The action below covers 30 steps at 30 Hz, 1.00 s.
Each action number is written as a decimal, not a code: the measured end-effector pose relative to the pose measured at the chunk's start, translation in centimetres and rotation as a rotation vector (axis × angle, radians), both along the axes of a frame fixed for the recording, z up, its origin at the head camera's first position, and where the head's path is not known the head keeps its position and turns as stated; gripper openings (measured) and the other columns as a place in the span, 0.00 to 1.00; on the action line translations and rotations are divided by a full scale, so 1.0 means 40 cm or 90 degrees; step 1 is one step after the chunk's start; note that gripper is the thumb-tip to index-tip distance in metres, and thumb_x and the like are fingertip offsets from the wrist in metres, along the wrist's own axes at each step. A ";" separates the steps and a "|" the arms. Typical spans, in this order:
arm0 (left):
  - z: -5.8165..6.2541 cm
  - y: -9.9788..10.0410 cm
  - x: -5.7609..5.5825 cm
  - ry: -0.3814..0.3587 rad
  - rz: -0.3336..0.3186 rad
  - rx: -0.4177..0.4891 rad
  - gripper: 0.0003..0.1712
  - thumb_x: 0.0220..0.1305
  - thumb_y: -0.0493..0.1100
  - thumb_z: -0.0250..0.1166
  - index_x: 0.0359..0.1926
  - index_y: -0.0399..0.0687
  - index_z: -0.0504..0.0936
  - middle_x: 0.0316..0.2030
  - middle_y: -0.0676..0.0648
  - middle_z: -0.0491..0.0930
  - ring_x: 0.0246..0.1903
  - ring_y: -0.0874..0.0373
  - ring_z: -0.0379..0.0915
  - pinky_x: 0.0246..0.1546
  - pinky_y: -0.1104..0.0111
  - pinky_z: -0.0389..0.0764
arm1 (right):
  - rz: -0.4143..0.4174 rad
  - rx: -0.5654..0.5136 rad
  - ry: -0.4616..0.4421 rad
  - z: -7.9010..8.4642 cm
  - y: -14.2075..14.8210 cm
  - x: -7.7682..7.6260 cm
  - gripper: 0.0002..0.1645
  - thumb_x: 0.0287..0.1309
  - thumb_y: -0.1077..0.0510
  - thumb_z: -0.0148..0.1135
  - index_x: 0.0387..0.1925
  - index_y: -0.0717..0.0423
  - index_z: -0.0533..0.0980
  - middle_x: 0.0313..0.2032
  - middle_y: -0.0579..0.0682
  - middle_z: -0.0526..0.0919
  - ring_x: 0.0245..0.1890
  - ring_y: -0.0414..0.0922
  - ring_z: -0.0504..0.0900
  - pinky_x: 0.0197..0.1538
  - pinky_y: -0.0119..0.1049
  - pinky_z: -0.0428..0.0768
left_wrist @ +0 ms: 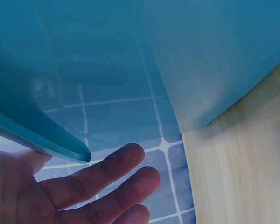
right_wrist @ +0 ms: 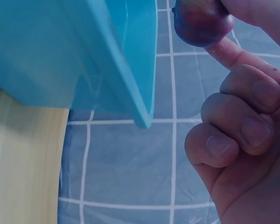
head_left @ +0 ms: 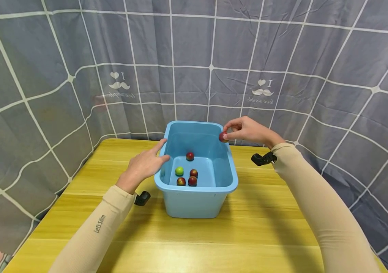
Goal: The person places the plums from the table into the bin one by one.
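Between the thumb and index finger of my right hand (head_left: pixel 248 129) is a small dark-red plum (head_left: pixel 223 137), held right at the right rim of a blue plastic tub (head_left: pixel 197 203). The right wrist view shows this plum (right_wrist: pixel 200 21) up close, with the other three fingers curled into the palm. My left hand (head_left: pixel 145 163) is at the tub's left rim, its thumb reaching over the edge and index finger pointing forward. In the left wrist view its fingers (left_wrist: pixel 107 175) are loosely extended outside the wall. On the tub floor lie several red plums (head_left: pixel 192 181) and one green fruit (head_left: pixel 179 171).
The tub stands on a yellow wood-grain table (head_left: pixel 248 235). A grey curtain (head_left: pixel 194 45) with white grid lines hangs behind the table and along both sides. Each wrist carries a black camera mount, such as the right mount (head_left: pixel 263 159).
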<state>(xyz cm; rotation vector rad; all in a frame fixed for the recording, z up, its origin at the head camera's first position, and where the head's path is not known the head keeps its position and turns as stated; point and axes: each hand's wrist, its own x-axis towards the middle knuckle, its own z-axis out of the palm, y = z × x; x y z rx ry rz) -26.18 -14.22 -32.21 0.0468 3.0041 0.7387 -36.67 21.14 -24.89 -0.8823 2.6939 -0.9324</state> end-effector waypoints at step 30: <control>-0.001 0.000 0.001 0.004 0.007 0.004 0.43 0.70 0.66 0.46 0.81 0.71 0.44 0.73 0.38 0.64 0.58 0.36 0.75 0.36 0.54 0.76 | 0.128 0.036 -0.018 -0.001 -0.197 -0.018 0.14 0.60 0.45 0.71 0.43 0.47 0.85 0.19 0.48 0.67 0.22 0.45 0.66 0.32 0.38 0.65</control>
